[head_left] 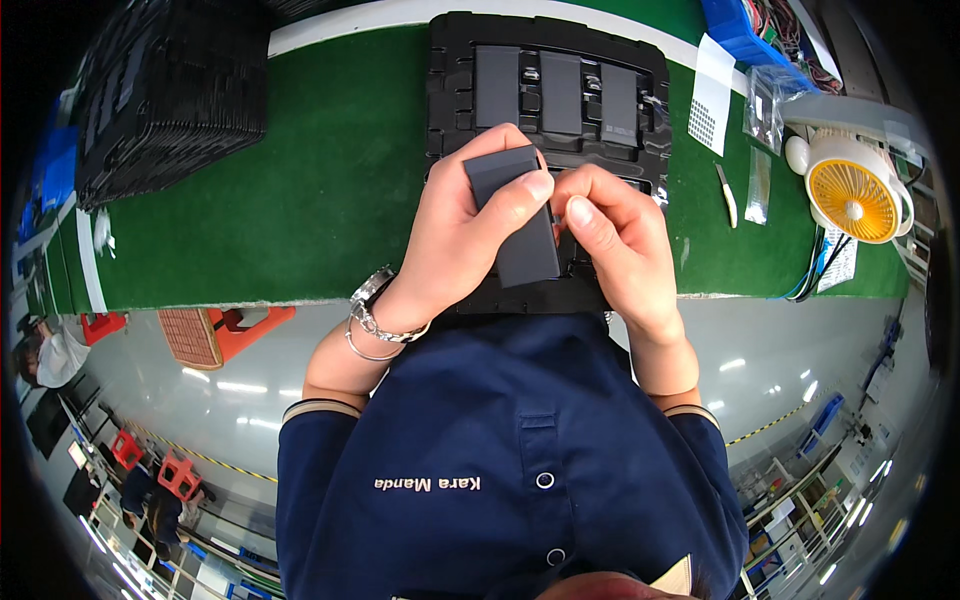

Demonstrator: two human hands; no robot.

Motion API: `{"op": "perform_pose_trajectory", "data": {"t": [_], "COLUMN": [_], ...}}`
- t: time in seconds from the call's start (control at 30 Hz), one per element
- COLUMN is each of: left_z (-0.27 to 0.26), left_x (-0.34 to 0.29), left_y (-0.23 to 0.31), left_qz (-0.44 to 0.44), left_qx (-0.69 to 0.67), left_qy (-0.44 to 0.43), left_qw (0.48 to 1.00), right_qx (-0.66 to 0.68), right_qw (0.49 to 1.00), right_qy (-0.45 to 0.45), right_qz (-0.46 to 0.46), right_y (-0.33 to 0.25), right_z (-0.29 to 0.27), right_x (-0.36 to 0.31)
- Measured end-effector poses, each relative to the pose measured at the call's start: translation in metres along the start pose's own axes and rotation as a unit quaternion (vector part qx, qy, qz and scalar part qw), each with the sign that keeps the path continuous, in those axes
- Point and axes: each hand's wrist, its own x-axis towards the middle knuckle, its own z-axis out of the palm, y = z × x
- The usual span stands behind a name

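My left hand is wrapped round a dark grey rectangular block with a flat, smooth face, its thumb laid across the front. The block is tilted, its lower end toward my body. At its right edge my right hand is closed, thumb and forefinger pinched together. What those fingertips hold, if anything, is too small to make out. Under and beyond both hands lies a black moulded tray. In its far row rest three similar grey blocks, among them the left block and the middle block. My hands hide much of its near part.
Stacked black trays rise at the left of the green table. To the right are a sheet of small dark labels, a white-handled knife, clear plastic bags, a yellow-and-white fan with cables, and a blue bin of wires.
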Motion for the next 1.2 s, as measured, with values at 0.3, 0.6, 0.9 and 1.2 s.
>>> {"op": "perform_pose_trajectory", "data": {"t": [0.3, 0.6, 0.9, 1.2], "left_z": [0.002, 0.004, 0.002, -0.04], "left_x": [-0.001, -0.004, -0.006, -0.003], "left_y": [0.001, 0.008, -0.011, -0.007], "left_qz": [-0.033, -0.04, 0.069, 0.136], "left_qx": [-0.019, 0.013, 0.229, 0.232], "left_qy": [-0.03, -0.065, -0.017, 0.158], "left_qw": [0.999, 0.997, 0.971, 0.95], "right_qx": [-0.068, 0.019, -0.329, -0.669], "right_qw": [0.997, 0.999, 0.931, 0.647], "right_qy": [-0.011, -0.033, 0.09, 0.061], "right_qz": [0.026, 0.031, -0.13, -0.361], "right_y": [-0.013, -0.004, -0.017, 0.014], "right_z": [-0.005, -0.013, -0.026, -0.072], "right_x": [0.002, 0.0, -0.01, -0.058]}}
